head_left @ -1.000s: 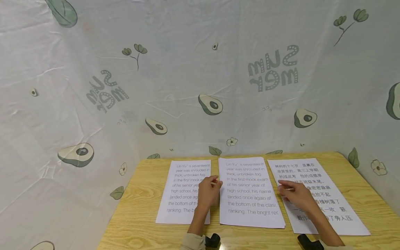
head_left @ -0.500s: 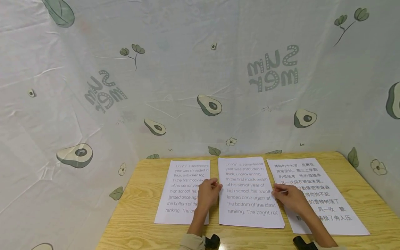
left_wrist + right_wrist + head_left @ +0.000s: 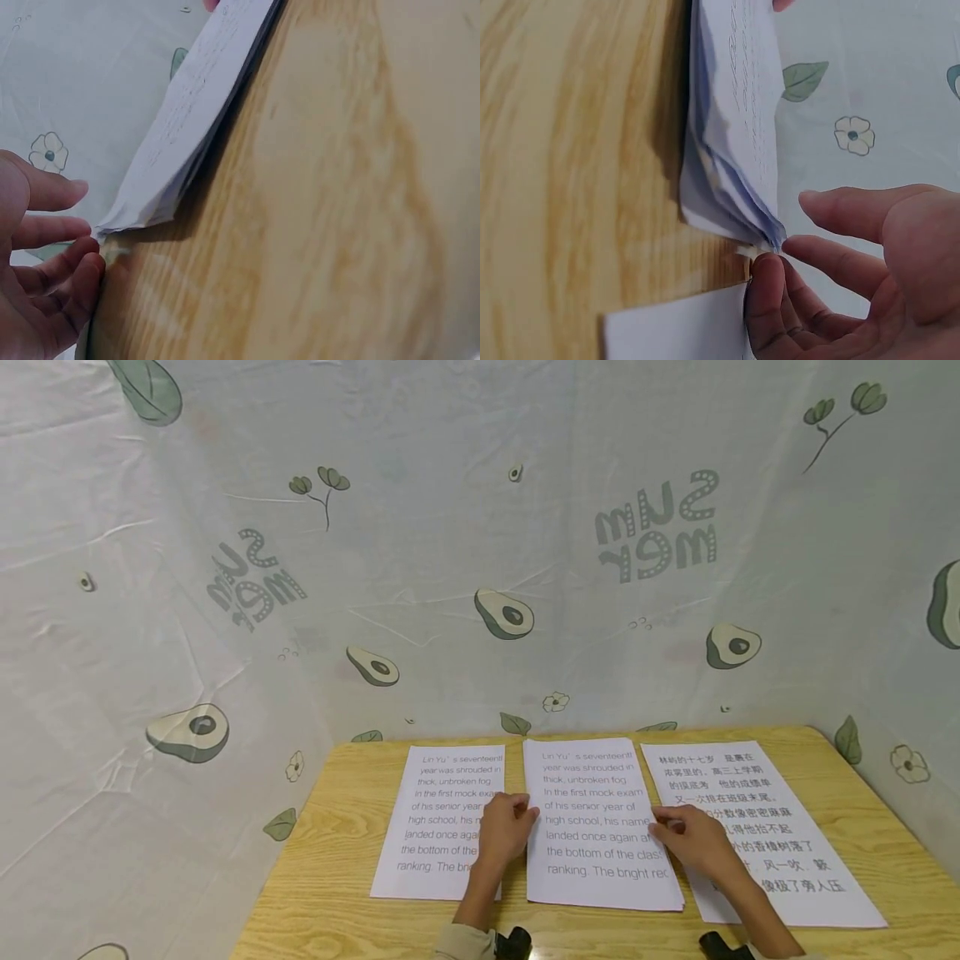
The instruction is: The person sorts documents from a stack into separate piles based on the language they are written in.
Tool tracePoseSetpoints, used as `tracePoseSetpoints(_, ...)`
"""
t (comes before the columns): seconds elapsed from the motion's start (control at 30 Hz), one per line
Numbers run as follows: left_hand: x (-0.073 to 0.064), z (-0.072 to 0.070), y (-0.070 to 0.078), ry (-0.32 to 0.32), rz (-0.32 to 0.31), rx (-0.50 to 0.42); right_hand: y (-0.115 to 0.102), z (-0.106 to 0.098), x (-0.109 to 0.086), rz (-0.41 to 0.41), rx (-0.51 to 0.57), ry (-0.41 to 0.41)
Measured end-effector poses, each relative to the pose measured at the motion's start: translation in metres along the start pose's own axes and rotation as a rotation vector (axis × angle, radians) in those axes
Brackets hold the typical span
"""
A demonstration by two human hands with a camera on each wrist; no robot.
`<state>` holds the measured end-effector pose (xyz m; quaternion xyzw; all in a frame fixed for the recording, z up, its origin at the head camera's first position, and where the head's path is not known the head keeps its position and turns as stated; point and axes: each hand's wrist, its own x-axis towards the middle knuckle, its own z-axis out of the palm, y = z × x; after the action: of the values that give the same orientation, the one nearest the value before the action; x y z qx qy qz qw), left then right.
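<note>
A stack of white paper printed in English (image 3: 592,827) lies in the middle of the table. Its left long edge meets the fingertips of my left hand (image 3: 504,833); at the right long edge are those of my right hand (image 3: 696,842). In the left wrist view, the index fingertip of the left hand (image 3: 45,270) touches the edge of the paper stack (image 3: 191,112), thumb held apart. Likewise in the right wrist view, fingertips of the right hand (image 3: 855,277) reach the stack's slightly fanned sheets (image 3: 742,142), with the thumb free of them.
Another English-printed paper stack (image 3: 431,818) lies on the left, partly behind the left hand. To the right lies a paper stack with Chinese text (image 3: 806,860), partly covered by the right forearm. All rest on a wooden table (image 3: 315,860) before a patterned cloth (image 3: 420,552).
My right hand has moved left and slightly down, from over the Chinese-text stack to the right edge of the middle stack. The left hand has shifted slightly down along the left edge.
</note>
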<state>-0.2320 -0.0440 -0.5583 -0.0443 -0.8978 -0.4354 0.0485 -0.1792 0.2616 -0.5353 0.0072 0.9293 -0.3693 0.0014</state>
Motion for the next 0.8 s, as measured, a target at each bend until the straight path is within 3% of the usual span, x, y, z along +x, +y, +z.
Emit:
tracePoseSetpoints(0.47, -0.0037, -0.0030, 0.0092, 0.010, 0.073, -0.115, -0.0066, 0.0018, -0.0037, -0.036, 0.033, 0.057)
tracePoseSetpoints(0.8, -0.0029, -0.0002, 0.0068, 0.017, 0.057, -0.164, -0.0063, 0.0012, -0.0053, -0.032, 0.068, 0.068)
